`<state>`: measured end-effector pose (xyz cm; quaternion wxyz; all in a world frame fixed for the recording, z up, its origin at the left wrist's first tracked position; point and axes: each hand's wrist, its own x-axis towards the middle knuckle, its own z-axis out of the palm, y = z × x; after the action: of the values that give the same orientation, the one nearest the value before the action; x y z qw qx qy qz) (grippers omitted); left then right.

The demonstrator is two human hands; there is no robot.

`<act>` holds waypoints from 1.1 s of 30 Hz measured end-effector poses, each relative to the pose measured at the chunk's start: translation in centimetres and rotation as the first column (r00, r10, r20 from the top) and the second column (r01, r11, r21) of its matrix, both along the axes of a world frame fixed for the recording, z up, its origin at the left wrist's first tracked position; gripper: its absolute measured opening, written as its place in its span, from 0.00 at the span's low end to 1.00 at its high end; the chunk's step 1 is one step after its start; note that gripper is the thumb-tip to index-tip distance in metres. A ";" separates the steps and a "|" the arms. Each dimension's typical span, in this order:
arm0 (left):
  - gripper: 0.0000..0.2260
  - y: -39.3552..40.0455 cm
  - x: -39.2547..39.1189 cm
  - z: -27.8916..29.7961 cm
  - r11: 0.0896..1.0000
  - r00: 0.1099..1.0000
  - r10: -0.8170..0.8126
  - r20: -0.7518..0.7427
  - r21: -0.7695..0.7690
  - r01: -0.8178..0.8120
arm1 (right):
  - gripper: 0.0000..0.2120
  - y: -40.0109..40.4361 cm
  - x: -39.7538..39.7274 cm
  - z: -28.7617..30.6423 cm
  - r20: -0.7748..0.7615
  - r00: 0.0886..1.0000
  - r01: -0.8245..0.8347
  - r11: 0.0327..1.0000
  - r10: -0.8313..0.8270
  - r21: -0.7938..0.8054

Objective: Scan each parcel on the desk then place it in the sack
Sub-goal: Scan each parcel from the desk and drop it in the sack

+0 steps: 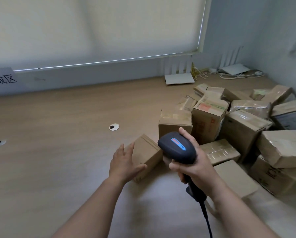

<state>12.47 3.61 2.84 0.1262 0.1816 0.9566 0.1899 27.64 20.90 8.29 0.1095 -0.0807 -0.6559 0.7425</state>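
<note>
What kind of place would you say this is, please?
Probably a parcel-sorting desk in an office: taped cardboard parcels piled on a wooden desk, a handheld barcode scanner, and routers by the wall.

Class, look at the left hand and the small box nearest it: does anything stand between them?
Nothing visible does. The left hand is open at the near left side of the small box, with only bare desk around. The scanner, gripped in the right hand, sits to the box's right, not between them.

The scanner [177,147] hides part of the small parcel [148,152] behind it.
</note>
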 end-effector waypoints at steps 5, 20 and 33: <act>0.44 0.4 -1.8 -1.1 0.982 0.999 -0.032 0.026 -0.186 0.037 | 0.45 0.3 -1.7 -1.0 0.020 1.000 0.020 1.000 -0.020 -0.013; 0.36 -3.9 -1.0 0.5 0.959 0.914 0.050 0.403 0.238 -0.157 | 0.43 -1.9 -2.5 -1.3 0.004 0.999 -0.054 0.998 0.054 -0.028; 0.38 -3.2 -0.8 1.4 0.963 0.997 0.080 0.016 -0.261 -0.073 | 0.44 -2.8 -1.7 -0.7 0.025 0.999 -0.048 0.998 0.047 0.027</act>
<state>11.67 0.42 4.21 0.1541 0.1240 0.9778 0.0697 25.92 18.10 7.56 0.0850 -0.0726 -0.6692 0.7346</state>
